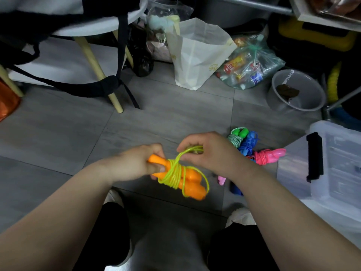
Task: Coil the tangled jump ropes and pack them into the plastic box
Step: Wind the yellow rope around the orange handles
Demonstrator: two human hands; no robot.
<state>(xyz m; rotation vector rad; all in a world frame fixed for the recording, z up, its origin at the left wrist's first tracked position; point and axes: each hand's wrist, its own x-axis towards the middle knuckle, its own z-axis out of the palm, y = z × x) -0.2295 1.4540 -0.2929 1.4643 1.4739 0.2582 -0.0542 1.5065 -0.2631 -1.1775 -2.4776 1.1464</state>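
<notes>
My left hand grips the two orange handles of a jump rope held above the grey floor. Its yellow-green cord is wound around the handles in several turns, with one loose loop hanging at the lower right. My right hand pinches a loop of that cord just above the handles. Behind my right hand lie coiled ropes on the floor: a green one, a blue one and a pink one. The clear plastic box with a black latch stands at the right.
A white paper bag and a clear bag of packets stand at the back. A grey bucket sits at the back right. Chair legs with black straps are at the back left. My knees are at the bottom.
</notes>
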